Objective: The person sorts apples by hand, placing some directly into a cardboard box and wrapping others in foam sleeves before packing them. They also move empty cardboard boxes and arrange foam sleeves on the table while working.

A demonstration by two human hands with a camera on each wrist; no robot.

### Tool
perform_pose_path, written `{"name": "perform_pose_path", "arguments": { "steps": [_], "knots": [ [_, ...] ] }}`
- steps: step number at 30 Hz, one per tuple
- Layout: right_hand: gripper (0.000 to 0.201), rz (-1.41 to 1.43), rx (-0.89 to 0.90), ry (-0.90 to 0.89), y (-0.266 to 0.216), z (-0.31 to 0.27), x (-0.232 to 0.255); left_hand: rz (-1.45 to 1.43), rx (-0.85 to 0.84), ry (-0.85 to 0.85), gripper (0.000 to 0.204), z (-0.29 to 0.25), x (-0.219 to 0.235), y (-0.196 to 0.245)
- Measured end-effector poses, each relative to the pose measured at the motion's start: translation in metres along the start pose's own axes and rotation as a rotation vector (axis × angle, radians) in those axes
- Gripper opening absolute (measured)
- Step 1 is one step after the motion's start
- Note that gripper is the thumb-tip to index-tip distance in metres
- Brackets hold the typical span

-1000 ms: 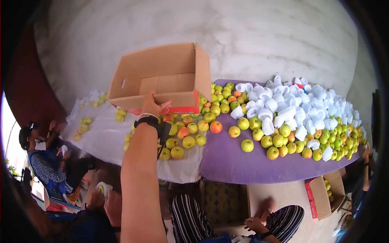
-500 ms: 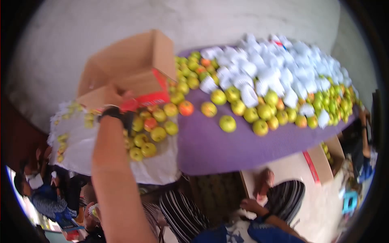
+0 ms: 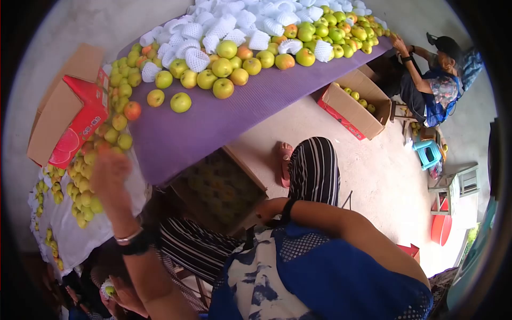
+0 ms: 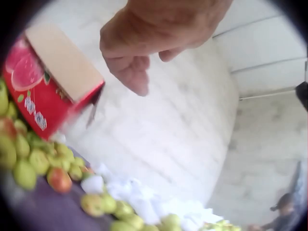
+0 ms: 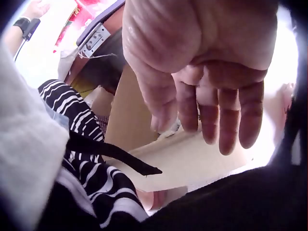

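My left hand (image 3: 111,176) is in the air over the near left apples (image 3: 82,194), blurred and holding nothing; its fingers bend loosely in the left wrist view. Beyond it, a red-printed cardboard box (image 3: 77,114) stands tilted among the apples, apart from the hand. At my lap, my right hand (image 3: 272,208) hangs over the near corner of an open carton (image 3: 246,173) under the table edge. The right wrist view shows that hand's fingers (image 5: 209,115) relaxed and pointing down, with nothing in them. Shaded rows of round fruit lie inside this carton.
A purple mat (image 3: 202,133) bears loose apples (image 3: 223,66) and a heap of white foam nets (image 3: 218,25). On the right, another carton (image 3: 357,112) with apples stands on the floor near a seated person (image 3: 440,85) and a blue stool (image 3: 426,153). Another person's hands work at lower left.
My left hand has let go of the cardboard box and drawn back from it. The box now stands at the left on the apples. The head view has swung to the right and down.
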State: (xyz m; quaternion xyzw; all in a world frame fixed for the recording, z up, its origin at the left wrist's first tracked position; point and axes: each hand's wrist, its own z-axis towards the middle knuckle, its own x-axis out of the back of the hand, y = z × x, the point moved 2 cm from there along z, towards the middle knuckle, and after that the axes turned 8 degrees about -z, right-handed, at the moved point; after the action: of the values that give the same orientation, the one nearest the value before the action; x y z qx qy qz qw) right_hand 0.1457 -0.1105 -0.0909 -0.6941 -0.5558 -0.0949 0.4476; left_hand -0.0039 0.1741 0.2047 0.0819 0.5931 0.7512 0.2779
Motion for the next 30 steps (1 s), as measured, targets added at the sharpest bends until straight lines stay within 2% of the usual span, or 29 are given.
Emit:
{"name": "perform_pose_path", "arguments": {
  "steps": [1, 3, 4, 5, 7, 8, 12, 14, 15, 17, 18, 19, 20, 21, 22, 24, 27, 30],
  "knots": [
    [0.029, 0.0, -0.008, 0.002, 0.004, 0.006, -0.008, 0.025, 0.06, -0.1, 0.02, -0.025, -0.017, -0.016],
    [0.031, -0.164, 0.176, -0.346, 0.011, 0.024, -0.028, 0.03, 0.26, -0.124, 0.023, -0.06, -0.041, -0.046],
    [0.039, -0.224, 0.067, -0.461, -0.018, -0.008, 0.011, 0.03, 0.317, -0.151, 0.021, -0.072, -0.048, -0.058],
    [0.039, -0.236, 0.081, -0.47, -0.021, -0.007, 0.002, 0.032, 0.376, -0.172, 0.02, -0.081, -0.05, -0.068],
    [0.049, -0.111, -0.004, -0.098, -0.021, -0.007, -0.018, 0.085, 0.404, -0.176, 0.019, -0.09, -0.047, -0.087],
    [0.048, -0.034, -0.009, -0.006, -0.024, -0.002, -0.025, 0.129, 0.431, -0.201, 0.018, -0.093, -0.044, -0.095],
    [0.042, 0.144, -0.018, -0.101, -0.027, 0.02, -0.048, 0.213, 0.421, -0.107, 0.02, -0.096, -0.02, -0.124],
    [0.041, 0.214, -0.032, -0.178, -0.022, 0.017, -0.061, 0.364, 0.784, -0.271, 0.024, -0.101, -0.012, -0.149],
    [0.04, 0.242, -0.042, -0.207, -0.019, 0.015, -0.067, 0.367, 0.79, -0.258, 0.024, -0.101, -0.012, -0.157],
    [0.04, 0.282, -0.07, -0.288, -0.015, 0.013, -0.081, 0.116, 0.926, -0.017, 0.034, -0.109, -0.014, -0.177],
    [0.041, 0.294, -0.084, -0.35, -0.013, 0.014, -0.087, -0.134, 1.01, 0.078, 0.05, -0.108, -0.009, -0.188],
    [0.046, 0.251, -0.105, -0.497, -0.012, 0.019, -0.095, -0.129, 1.021, 0.093, 0.05, -0.109, -0.003, -0.197],
    [0.055, 0.303, 0.017, -0.588, -0.015, 0.021, -0.095, -0.425, 0.874, 0.162, 0.062, -0.102, -0.007, -0.194],
    [0.053, 0.381, 0.069, -0.529, -0.016, 0.017, -0.089, -0.712, 0.705, 0.231, 0.074, -0.094, -0.008, -0.192],
    [0.053, 0.419, 0.097, -0.515, -0.014, 0.015, -0.091, -0.704, 0.713, 0.254, 0.074, -0.091, -0.004, -0.193],
    [0.052, 0.445, 0.124, -0.549, -0.008, 0.011, -0.096, -1.071, 0.483, 0.44, 0.077, -0.085, 0.005, -0.195],
    [0.052, 0.496, 0.137, -0.645, 0.005, -0.001, -0.098, -0.888, 0.447, 0.611, 0.074, -0.077, 0.018, -0.197],
    [0.051, 0.528, 0.143, -0.731, 0.017, -0.016, -0.098, -0.768, 0.49, 0.715, 0.073, -0.075, 0.014, -0.192]
  ]
}}
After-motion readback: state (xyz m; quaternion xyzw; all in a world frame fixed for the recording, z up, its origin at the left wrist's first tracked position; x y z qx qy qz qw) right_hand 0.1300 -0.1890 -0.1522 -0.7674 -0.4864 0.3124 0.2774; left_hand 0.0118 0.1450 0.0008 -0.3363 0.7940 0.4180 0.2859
